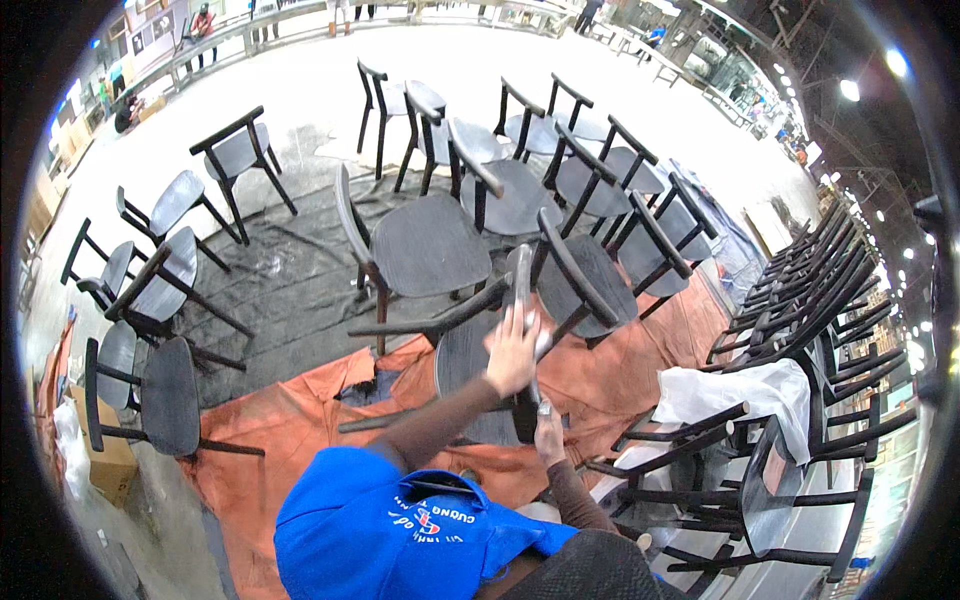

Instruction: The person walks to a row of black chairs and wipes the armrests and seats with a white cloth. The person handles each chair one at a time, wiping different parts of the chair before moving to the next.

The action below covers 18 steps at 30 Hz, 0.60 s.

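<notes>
A black wooden chair (pixel 466 352) lies tipped in front of me, its legs pointing left and its curved backrest (pixel 520 275) running away from me. My left hand (pixel 512 352) presses along the backrest, fingers together over a small whitish piece (pixel 543 342) whose kind I cannot make out. Nearer to me, my right hand (pixel 549 437) is closed around the near end of the backrest. Its fingers are partly hidden. Blue clothing covers the lower middle of the view.
Several black chairs (pixel 430 245) stand upright ahead, and more (pixel 170 395) stand at left. Stacked chairs (pixel 800 290) rise on the right, with white sheeting (pixel 740 395) draped nearby. Orange-brown sheeting (pixel 290 420) and dark sheeting (pixel 290 270) cover the floor. People (pixel 200 30) appear far back.
</notes>
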{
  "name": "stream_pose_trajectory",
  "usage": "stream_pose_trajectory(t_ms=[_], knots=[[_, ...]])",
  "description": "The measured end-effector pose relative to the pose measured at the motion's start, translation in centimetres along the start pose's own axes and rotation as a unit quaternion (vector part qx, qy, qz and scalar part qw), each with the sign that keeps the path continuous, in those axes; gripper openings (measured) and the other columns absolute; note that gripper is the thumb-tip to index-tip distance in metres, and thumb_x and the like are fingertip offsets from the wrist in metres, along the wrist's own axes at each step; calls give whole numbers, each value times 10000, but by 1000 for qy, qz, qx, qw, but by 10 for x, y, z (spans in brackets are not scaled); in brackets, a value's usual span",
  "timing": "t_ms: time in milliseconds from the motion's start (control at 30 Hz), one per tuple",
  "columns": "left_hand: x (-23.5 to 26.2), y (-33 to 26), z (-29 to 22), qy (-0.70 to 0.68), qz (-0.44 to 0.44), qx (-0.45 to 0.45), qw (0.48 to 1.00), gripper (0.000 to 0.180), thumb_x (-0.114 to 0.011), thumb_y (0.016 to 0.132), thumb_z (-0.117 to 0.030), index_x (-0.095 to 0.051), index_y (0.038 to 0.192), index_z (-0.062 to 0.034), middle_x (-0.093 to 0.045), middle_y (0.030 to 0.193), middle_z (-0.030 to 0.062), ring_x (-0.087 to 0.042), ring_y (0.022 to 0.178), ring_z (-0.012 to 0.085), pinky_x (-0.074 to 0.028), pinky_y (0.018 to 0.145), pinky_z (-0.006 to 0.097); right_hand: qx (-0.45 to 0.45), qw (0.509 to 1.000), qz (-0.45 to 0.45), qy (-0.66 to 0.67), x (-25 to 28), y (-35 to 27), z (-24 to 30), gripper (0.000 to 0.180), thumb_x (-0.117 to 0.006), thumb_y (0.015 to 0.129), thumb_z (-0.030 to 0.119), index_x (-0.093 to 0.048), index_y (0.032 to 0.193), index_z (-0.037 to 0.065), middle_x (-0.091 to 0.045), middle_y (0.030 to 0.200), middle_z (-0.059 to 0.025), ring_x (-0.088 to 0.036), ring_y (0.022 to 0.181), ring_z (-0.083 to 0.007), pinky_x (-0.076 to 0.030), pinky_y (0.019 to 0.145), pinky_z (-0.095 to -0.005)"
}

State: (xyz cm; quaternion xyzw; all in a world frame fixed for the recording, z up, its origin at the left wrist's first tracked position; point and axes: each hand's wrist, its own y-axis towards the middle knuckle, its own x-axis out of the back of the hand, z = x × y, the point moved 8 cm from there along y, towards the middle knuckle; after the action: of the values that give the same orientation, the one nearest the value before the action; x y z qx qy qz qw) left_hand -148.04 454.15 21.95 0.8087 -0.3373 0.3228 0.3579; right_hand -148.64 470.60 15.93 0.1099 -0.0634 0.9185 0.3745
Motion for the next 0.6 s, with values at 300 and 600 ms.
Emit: stream_pose_trajectory(t_ms=[300, 600], knots=[[-12, 76, 26, 127, 33, -14, 991, 499, -463, 824, -227, -450, 1272, -5, -196, 1428, 309, -199, 1335, 439, -172, 1074, 550, -11, 999, -23, 26, -3, -1, -5, 458, -353, 991, 304, -482, 1234, -62, -573, 1138, -136, -518, 1048, -196, -378, 933, -286], [-2, 66, 19, 25, -34, -44, 998, 596, -541, 790, -203, -400, 1346, -43, -211, 1425, 287, -225, 1323, 438, -187, 1075, 519, 48, 991, -93, -81, 14, -5, 9, 444, -369, 980, 303, -533, 1166, -65, -634, 979, -145, -560, 919, -191, -435, 840, -327]])
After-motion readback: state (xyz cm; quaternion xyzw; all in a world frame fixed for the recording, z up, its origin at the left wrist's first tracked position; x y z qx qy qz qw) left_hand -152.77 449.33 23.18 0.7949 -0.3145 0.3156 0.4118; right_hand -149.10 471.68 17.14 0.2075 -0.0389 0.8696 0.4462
